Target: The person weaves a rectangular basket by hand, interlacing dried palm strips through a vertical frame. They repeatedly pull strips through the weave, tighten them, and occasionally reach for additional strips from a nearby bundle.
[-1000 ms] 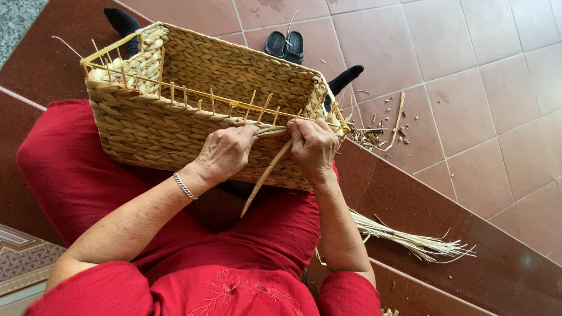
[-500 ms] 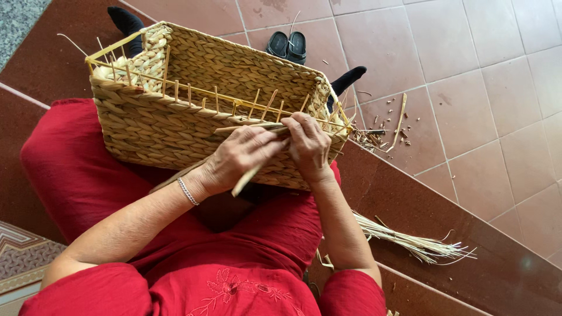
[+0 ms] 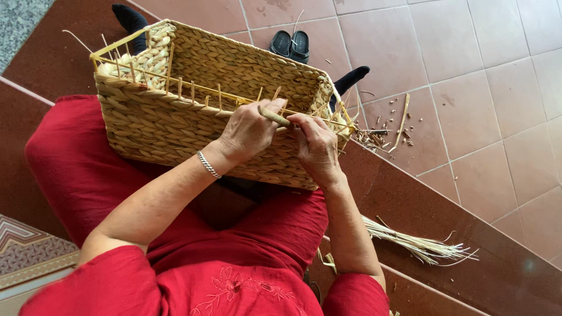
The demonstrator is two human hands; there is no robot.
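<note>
Your left hand [image 3: 249,131] is curled at the near rim of the woven basket [image 3: 175,126], its fingers closed around a brown strand of weaving fibre [image 3: 274,117] that lies across the rim and points right. Your right hand [image 3: 316,146] sits just beside it, touching the same strand, with its fingers bent and pressed down against the rim and the basket's near wall; whether it pinches the strand or only steadies it, you cannot tell from here. The basket rests tilted on your lap, over the red skirt [image 3: 88,169], with its open top facing away from you and a row of thin upright stakes [image 3: 193,93] standing along the unfinished near edge. A silver bracelet [image 3: 208,165] rings your left wrist. To the right of your right forearm, a bundle of pale straw [image 3: 421,246] lies on the dark red step [image 3: 445,216]. Farther right, beyond the basket's corner, short cut scraps [image 3: 392,126] are scattered on the tiled floor [image 3: 480,76]. A pair of black sandals [image 3: 291,44] stands on the tiles at the far side, behind the basket.
</note>
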